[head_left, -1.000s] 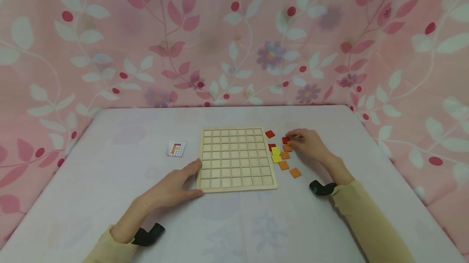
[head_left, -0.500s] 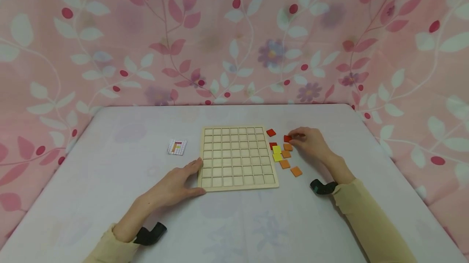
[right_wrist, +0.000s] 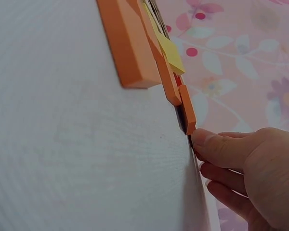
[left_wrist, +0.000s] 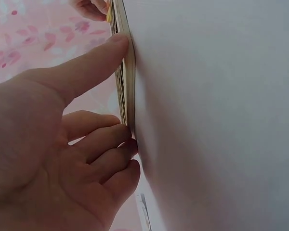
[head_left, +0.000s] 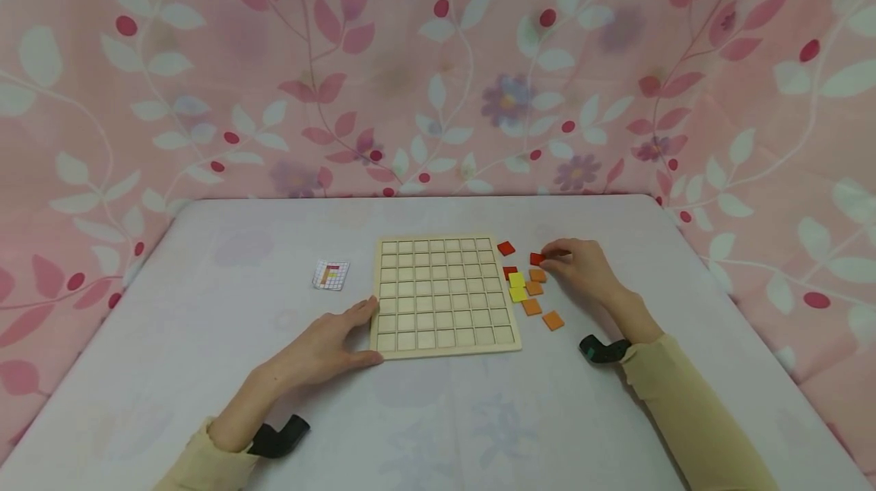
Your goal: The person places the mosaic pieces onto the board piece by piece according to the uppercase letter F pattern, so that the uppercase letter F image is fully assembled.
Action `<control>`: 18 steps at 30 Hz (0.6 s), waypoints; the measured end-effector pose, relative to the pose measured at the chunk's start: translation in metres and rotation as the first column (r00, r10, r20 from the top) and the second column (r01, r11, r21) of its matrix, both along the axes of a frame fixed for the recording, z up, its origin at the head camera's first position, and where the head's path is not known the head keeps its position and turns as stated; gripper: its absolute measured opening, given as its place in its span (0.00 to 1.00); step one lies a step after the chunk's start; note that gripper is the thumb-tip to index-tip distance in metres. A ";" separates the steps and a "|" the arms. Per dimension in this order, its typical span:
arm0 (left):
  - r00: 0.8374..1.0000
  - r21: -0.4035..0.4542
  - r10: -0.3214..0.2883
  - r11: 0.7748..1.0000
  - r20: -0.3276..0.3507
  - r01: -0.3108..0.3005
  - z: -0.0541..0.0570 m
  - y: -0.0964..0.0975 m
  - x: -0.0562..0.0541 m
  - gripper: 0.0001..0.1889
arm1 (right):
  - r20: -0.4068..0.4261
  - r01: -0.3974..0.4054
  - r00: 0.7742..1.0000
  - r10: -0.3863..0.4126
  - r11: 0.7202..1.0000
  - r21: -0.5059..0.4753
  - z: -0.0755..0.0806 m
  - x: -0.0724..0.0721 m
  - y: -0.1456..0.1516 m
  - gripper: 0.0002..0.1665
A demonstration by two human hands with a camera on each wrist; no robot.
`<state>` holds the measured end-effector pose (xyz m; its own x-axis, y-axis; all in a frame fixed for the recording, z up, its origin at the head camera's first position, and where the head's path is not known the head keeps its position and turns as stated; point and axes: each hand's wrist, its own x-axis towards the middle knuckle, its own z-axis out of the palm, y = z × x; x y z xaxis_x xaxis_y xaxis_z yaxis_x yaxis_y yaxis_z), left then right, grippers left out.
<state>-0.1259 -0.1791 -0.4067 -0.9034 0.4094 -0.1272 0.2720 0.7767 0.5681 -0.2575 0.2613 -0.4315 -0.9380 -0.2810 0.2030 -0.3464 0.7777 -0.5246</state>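
A pale wooden grid board [head_left: 445, 301] lies flat in the middle of the table in the head view. My left hand [head_left: 322, 346] rests against its near left corner, thumb at the front edge and fingers along the left side. In the left wrist view, the thumb [left_wrist: 98, 62] and fingertips touch the board's edge [left_wrist: 130, 91]. My right hand [head_left: 582, 267] pinches the right side of a red square tile [head_left: 536, 258] on the table. Fingers hide part of that tile, and the right wrist view does not show it clearly.
Beside the board's right edge lie more red tiles [head_left: 506, 248], two yellow tiles [head_left: 516, 280] and several orange tiles [head_left: 553, 320]. A small card [head_left: 331, 275] with a coloured grid pattern lies left of the board. A pink floral cloth [head_left: 438, 96] hangs behind the table.
The right fingertips have drawn back slightly from over the red tile to its right side, showing more of it. The left hand and board stay in place.
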 end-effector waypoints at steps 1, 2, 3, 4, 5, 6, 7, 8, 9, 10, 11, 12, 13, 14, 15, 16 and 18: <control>1.000 0.000 0.000 1.000 -0.002 0.000 0.000 0.000 0.000 0.46 | -0.001 0.001 1.000 -0.001 1.000 -0.005 0.000 0.000 0.000 0.15; 1.000 0.000 0.000 1.000 -0.003 0.000 -0.001 0.000 0.000 0.46 | -0.001 0.003 1.000 -0.003 1.000 -0.014 0.001 0.001 0.000 0.15; 1.000 0.000 -0.001 1.000 -0.006 0.001 -0.001 0.001 0.000 0.46 | 0.001 0.009 1.000 -0.008 1.000 -0.022 0.002 0.002 0.000 0.15; 1.000 0.001 -0.001 1.000 -0.008 0.001 -0.001 0.001 0.000 0.46 | 0.000 0.012 1.000 -0.012 0.999 -0.031 0.003 0.002 -0.001 0.15; 1.000 0.002 -0.001 1.000 -0.010 0.001 -0.001 0.001 0.000 0.46 | -0.002 0.014 1.000 -0.014 0.999 -0.045 0.004 0.003 -0.001 0.15; 1.000 0.003 -0.001 1.000 -0.012 0.001 -0.002 0.001 0.000 0.46 | -0.005 0.018 1.000 -0.018 0.998 -0.053 0.005 0.003 -0.002 0.14; 1.000 0.003 -0.003 1.000 -0.018 0.003 -0.002 0.001 0.000 0.46 | -0.009 0.020 1.000 -0.020 0.998 -0.064 0.007 0.003 -0.003 0.15; 1.000 0.005 -0.004 1.000 -0.022 0.004 -0.002 0.001 0.000 0.46 | -0.010 0.019 1.000 -0.019 0.997 -0.076 0.009 0.003 -0.005 0.15; 1.000 0.006 -0.006 1.000 -0.028 0.006 -0.003 0.001 0.000 0.46 | -0.013 0.014 1.000 -0.015 0.996 -0.085 0.012 0.003 -0.008 0.15; 0.999 0.007 -0.007 1.000 -0.034 0.007 -0.003 0.001 0.000 0.46 | -0.013 0.007 1.000 -0.008 0.996 -0.093 0.015 0.003 -0.010 0.15; 0.999 0.009 -0.009 1.000 -0.040 0.010 -0.003 0.001 0.000 0.46 | -0.012 0.000 1.000 -0.001 0.995 -0.101 0.017 0.002 -0.014 0.15; 0.999 0.009 -0.011 1.000 -0.046 0.011 -0.003 0.001 0.000 0.46 | -0.009 -0.006 1.000 0.005 0.995 -0.103 0.020 0.001 -0.017 0.15; 0.999 0.009 -0.013 1.000 -0.052 0.013 -0.003 0.001 0.000 0.46 | -0.005 -0.015 1.000 0.014 0.994 -0.109 0.023 0.001 -0.022 0.15; 0.998 0.010 -0.014 1.000 -0.057 0.014 -0.003 0.001 0.000 0.46 | -0.003 -0.024 1.000 0.024 0.993 -0.113 0.025 0.000 -0.026 0.15; 0.998 0.012 -0.015 1.000 -0.060 0.016 -0.003 0.001 0.000 0.46 | -0.006 -0.031 1.000 0.030 0.993 -0.116 0.027 -0.001 -0.030 0.15; 0.998 0.012 -0.015 1.000 -0.062 0.015 -0.003 0.001 0.000 0.46 | -0.007 -0.036 0.999 0.036 0.992 -0.117 0.029 -0.002 -0.035 0.15; 0.998 0.013 -0.010 1.000 -0.059 0.011 -0.004 0.002 0.000 0.46 | -0.007 -0.049 0.999 0.048 0.991 -0.125 0.032 -0.004 -0.044 0.14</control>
<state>-0.1261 -0.1775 -0.4105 -0.9050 0.4199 -0.0685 0.3132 0.7664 0.5609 -0.2614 0.2171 -0.4000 -0.9229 -0.2982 0.2435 -0.3847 0.6880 -0.6153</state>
